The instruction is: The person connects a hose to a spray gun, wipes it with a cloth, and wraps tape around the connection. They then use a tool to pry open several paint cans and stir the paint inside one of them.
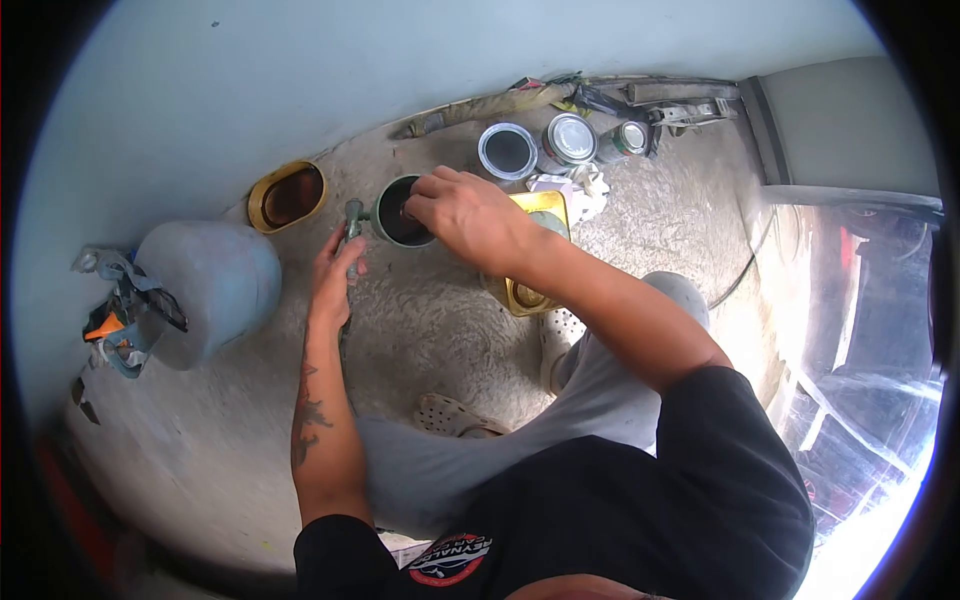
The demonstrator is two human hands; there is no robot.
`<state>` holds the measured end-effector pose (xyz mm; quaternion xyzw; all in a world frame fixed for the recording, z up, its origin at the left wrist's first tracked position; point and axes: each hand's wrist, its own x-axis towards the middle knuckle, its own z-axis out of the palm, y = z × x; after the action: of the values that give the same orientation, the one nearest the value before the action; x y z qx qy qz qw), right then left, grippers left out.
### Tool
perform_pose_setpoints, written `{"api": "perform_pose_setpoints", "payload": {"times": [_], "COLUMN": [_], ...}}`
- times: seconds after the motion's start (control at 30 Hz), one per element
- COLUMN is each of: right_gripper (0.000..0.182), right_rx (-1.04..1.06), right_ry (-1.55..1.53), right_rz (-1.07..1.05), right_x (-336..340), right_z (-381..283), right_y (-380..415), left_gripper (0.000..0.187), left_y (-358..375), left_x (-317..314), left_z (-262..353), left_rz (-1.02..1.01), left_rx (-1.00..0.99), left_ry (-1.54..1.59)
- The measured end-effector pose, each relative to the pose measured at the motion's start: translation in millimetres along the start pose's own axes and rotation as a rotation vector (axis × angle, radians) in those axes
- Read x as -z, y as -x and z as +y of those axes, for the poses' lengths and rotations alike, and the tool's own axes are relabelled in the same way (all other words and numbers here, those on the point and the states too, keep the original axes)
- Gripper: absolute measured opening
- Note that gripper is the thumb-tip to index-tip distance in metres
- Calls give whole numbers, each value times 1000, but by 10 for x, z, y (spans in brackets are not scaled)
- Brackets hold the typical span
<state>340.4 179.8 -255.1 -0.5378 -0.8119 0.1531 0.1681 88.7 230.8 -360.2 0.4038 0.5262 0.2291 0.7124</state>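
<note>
Your left hand point(335, 270) grips the spray gun point(353, 228) to steady its cup point(400, 212) while your right hand point(465, 215) closes fingers over the rim

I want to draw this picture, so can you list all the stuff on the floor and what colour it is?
Green cup: 1, dark inside, floor centre, under the right hand.
Green tool handle: 1, beside the cup, in the left hand.
Yellow can: 1, gold, partly hidden behind the right forearm.
Round tins: 3, silver, by the wall.
Oval yellow tin: 1, left of the cup.
Blue cylinder: 1, far left, rags tied on.
White rag: 1, crumpled, near the tins.
Clogs: 2, pale, on the feet.
Left hand: fingers around the handle.
Right hand: fingers at the cup's rim.
</note>
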Motion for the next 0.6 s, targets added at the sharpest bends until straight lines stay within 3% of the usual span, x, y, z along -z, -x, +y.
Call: {"api": "perform_pose_setpoints", "payload": {"times": [0.13, 0.23, 0.27, 0.33, 0.4, 0.47, 0.6], "right_gripper": [14, 8, 8, 8, 12, 16, 12], "right_rx": [-17, -125, -111, -350, -314, -405, -558], "right_ry": [-117, -453, -467, -658, -822, -1162, -1472], "right_rz": [64, 234, 230, 121, 124, 93, 57], "right_x": [23, 154, 223, 366, 319, 369, 524], "right_z": [77, 105, 102, 107, 204, 243, 314], "right_y": [-38, -111, -134, -168, -207, -209, -252], "left_gripper": [71, 71, 71, 71, 71, 70, 67], "left_y": [16, 24, 16, 26, 42, 28, 33], "left_x": [-15, -20, -13, -32, -74, -76, -70], "left_z": [2, 24, 19, 39, 66, 65, 100], "left_rz": [45, 44, 34, 35, 42, 48, 36], "left_rx": [-20, -40, -42, -44, -55, -66, -48], "left_ry": [22, 27, 46, 61, 115, 99, 101]}}
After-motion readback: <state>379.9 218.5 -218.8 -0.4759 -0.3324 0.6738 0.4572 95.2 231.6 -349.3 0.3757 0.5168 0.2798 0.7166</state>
